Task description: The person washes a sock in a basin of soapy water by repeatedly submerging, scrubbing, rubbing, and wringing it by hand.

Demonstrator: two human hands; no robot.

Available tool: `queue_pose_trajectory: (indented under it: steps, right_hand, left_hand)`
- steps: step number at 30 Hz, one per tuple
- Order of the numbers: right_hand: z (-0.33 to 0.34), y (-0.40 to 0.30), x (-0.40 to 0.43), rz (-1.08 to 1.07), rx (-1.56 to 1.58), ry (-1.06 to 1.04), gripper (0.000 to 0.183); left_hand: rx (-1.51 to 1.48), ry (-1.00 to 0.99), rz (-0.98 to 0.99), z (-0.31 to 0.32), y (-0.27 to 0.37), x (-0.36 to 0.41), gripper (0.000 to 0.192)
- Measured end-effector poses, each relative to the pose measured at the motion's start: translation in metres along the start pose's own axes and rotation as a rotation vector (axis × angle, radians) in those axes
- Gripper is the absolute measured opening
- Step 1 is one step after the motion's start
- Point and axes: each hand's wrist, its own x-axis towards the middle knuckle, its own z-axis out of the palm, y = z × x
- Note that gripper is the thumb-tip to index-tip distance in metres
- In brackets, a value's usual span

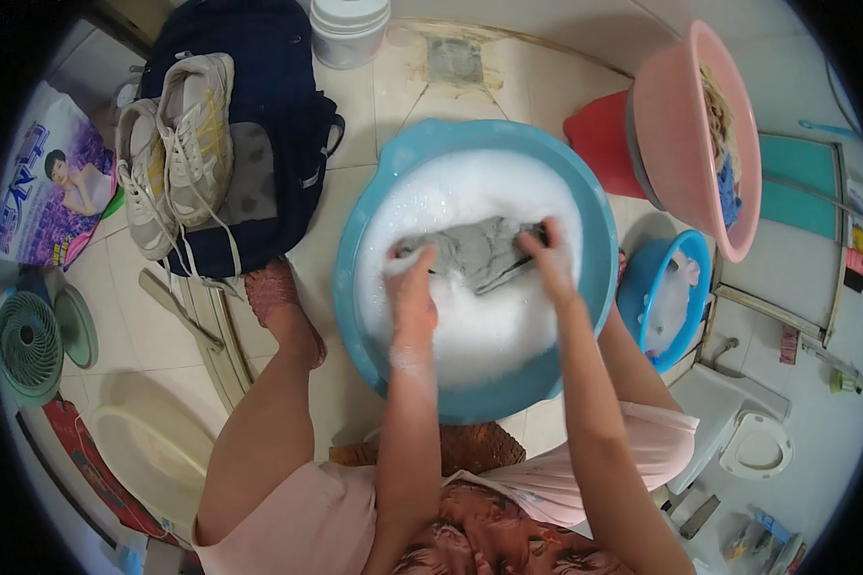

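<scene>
A wet grey cloth item (475, 251) lies on thick white suds (489, 338) in a large teal plastic basin (475, 408) on the floor before me. My left hand (411, 287) grips its left end, with foam on the fingers and wrist. At its right end, my right hand (545, 255) holds a darker part of the same item between thumb and fingers. The cloth is spread between both hands and partly sunk in foam. Whatever lies under the suds is hidden.
White sneakers (198, 144) rest on a navy backpack (280, 180) at the left. A pink basin (665, 129) with cloths leans at the right, above a blue basin (701, 302) of soapy water. A lidded white bucket (349, 36) stands behind. At lower left are a cream basin (126, 460) and green fan (29, 341).
</scene>
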Motion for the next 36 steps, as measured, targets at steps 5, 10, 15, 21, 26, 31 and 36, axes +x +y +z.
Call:
queue_pose_trajectory:
  steps: [5,10,15,21,26,31,36]
  right_hand:
    - [0.044,0.196,-0.005,0.131,0.051,-0.387,0.045]
    - [0.038,0.21,0.004,0.254,0.592,-0.246,0.052]
    - [0.075,0.009,-0.095,0.361,1.146,-0.337,0.047]
    - [0.052,-0.027,-0.133,-0.233,0.128,-0.141,0.039]
    - [0.039,-0.072,-0.071,-0.24,-0.064,0.352,0.021]
    - [0.063,-0.094,-0.137,-0.398,-0.146,0.175,0.02]
    - [0.015,-0.063,-0.05,-0.257,-0.282,0.303,0.023]
  left_hand:
    - [-0.021,0.152,-0.446,0.022,-0.04,-0.004,0.044]
    - [-0.164,0.176,-0.18,-0.01,-0.064,0.007,0.045]
    - [-0.137,-0.063,-0.414,0.007,-0.018,-0.025,0.049]
    - [0.267,-0.427,-0.028,-0.007,-0.053,-0.033,0.043]
    - [1.304,-0.443,0.65,0.019,-0.064,-0.035,0.038]
    - [-0.002,-0.195,-0.273,0.03,-0.018,-0.033,0.027]
    - [0.698,-0.259,0.206,0.045,-0.039,-0.049,0.042]
